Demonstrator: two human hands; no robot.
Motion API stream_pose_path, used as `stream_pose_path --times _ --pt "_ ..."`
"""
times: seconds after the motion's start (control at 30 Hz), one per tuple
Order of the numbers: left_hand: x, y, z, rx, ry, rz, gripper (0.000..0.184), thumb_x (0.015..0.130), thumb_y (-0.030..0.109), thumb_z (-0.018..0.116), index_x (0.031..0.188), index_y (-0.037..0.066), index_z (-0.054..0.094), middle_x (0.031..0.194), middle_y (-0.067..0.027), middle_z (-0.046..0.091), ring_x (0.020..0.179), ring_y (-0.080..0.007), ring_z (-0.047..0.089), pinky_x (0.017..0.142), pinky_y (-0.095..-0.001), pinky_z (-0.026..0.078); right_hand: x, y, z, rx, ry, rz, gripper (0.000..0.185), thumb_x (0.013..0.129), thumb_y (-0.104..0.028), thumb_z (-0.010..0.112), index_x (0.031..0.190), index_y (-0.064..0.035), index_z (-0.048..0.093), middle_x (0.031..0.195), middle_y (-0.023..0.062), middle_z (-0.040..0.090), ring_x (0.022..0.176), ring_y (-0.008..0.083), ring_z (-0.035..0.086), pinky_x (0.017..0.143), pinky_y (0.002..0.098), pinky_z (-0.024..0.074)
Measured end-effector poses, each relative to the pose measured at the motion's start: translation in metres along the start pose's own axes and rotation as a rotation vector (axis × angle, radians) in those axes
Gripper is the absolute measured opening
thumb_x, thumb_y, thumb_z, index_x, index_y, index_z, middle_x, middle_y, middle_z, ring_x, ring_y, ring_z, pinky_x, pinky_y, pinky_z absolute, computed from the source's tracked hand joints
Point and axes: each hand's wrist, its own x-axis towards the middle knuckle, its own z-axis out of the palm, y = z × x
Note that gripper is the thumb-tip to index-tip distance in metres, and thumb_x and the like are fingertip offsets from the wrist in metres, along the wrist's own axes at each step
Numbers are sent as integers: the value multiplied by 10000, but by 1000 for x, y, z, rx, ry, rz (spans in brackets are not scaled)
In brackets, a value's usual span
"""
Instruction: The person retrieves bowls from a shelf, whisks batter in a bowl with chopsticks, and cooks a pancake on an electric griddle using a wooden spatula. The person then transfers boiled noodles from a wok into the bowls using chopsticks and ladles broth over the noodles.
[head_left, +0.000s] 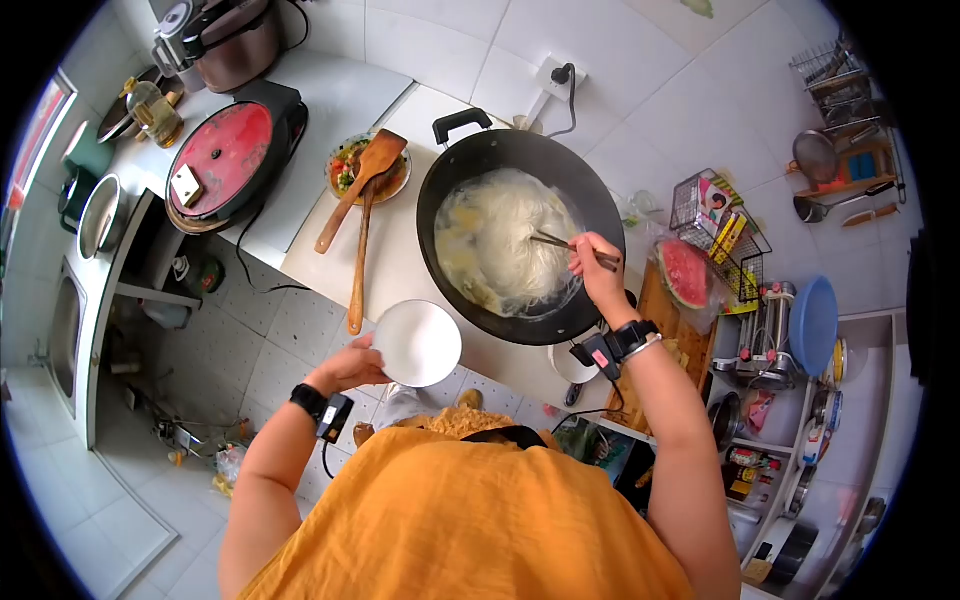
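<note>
My left hand (352, 366) is closed on the rim of a white bowl (419, 343), which looks bare inside and is held beside the near left of a wok. Over the right side of that dark wok (596, 185), my right hand (597, 272) grips a pair of chopsticks (606, 260). Their tips reach into pale noodles (520, 225) lying in cloudy liquid. Left of the wok stands a patterned plate (400, 185) of chopped, colourful food. Two wooden spatulas (383, 153) rest across it, their handles pointing toward me.
A red-topped electric pan (225, 150) and an oil bottle (155, 115) stand on the left counter. Right of the wok are a cut watermelon (683, 272), a wire basket (750, 262) and a wooden board (650, 300). A wall socket (560, 78) holds a plugged cord.
</note>
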Motion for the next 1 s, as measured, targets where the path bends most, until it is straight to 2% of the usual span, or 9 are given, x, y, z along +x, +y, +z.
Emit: stream_pose_path --times 0.03,0.1,0.17,0.3,0.43,0.7,0.77,0.9,1.0 --pt "-10 3 -4 -2 71 46 641 752 -48 403 1348 138 256 1230 -110 452 1087 -272 505 945 -437 401 3 0 5 188 58 155 243 887 -189 455 837 22 564 692 83 564 589 116 567 536 230 459" --pt "-25 9 -8 -8 148 99 642 748 -43 408 1348 129 257 1230 -114 456 1077 -278 515 947 -442 398 9 4 7 329 79 204 271 893 -217 442 845 21 562 681 95 573 599 131 582 539 214 475" --pt "-37 13 -8 -63 221 225 631 727 -23 427 1322 139 292 1188 -109 482 1060 -270 529 923 -429 424 14 13 10 656 93 393 249 885 -221 454 864 10 545 711 105 588 617 149 589 542 221 479" --pt "-53 22 -5 -84 260 352 627 720 15 425 1321 132 291 1172 -121 490 989 -252 558 854 -387 471 28 30 29 897 51 600 242 869 -225 478 894 9 534 743 132 595 648 178 591 544 228 485" --pt "-64 29 9 -73 296 459 624 720 26 428 1320 125 287 1165 -125 491 949 -239 569 814 -361 486 40 34 49 1031 -19 676 223 853 -196 495 883 20 540 763 156 600 651 189 596 540 233 492" --pt "-72 46 47 -98 239 577 617 755 91 424 1334 117 210 1165 -152 485 913 -255 596 777 -337 507 34 31 35 1339 -122 665 234 854 -207 487 813 7 572 701 122 584 574 151 556 473 192 465" --pt "-72 56 63 -70 245 601 627 760 102 421 1341 120 184 1170 -158 481 891 -261 607 759 -328 514 30 19 23 1325 -94 665 242 861 -213 479 803 1 576 695 113 582 553 145 547 457 185 456" --pt "-66 78 88 72 268 654 660 766 118 417 1357 137 122 1176 -166 480 836 -269 628 721 -305 530 22 -5 -6 1379 -39 567 229 853 -207 504 791 0 580 661 126 579 506 148 530 416 183 436" --pt "-54 92 109 164 314 705 670 767 118 426 1359 148 112 1146 -154 498 842 -257 621 755 -312 515 14 -33 -27 1373 23 454 217 848 -187 513 809 14 586 651 145 576 490 148 521 403 173 424"
